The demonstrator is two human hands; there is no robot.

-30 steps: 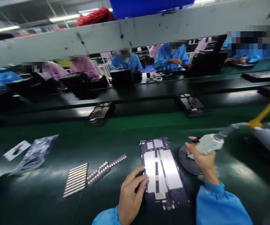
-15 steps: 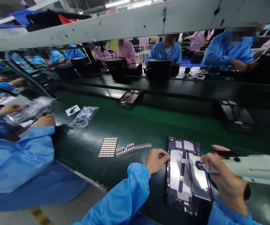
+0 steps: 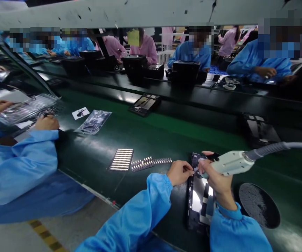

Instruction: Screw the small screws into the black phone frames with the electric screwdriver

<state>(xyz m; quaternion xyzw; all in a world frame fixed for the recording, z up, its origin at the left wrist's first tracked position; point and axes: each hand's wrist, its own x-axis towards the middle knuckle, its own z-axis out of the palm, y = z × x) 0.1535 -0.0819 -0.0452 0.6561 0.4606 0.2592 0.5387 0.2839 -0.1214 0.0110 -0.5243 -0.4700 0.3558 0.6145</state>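
My right hand (image 3: 217,178) is wrapped round a pale green handheld power tool (image 3: 232,163) with a grey ribbed cable sleeve. The tool's tip points down-left, over the upper left part of a dark tablet housing (image 3: 198,196) with silvery panels. My right hand and sleeve cover much of that housing's right side. At the housing's left edge, my left hand (image 3: 179,172) has its thumb and fingertips pinched together close to the tool tip; whatever is between them is too small to name. Left of it lie strips of small metallic pieces (image 3: 142,163) and a striped sheet of long metallic bars (image 3: 121,159).
A round dark dish (image 3: 259,205) lies right of my right forearm. Other tablet housings (image 3: 145,104) rest on the green bench (image 3: 98,157) farther back. A clear plastic bag (image 3: 94,122) and a white card with black bits (image 3: 80,113) lie left, near a co-worker's hands (image 3: 47,122).
The tool in my right hand has swung left from the housing's right half to its upper left edge, uncovering the round dish. My left hand stays pinched at the left edge.
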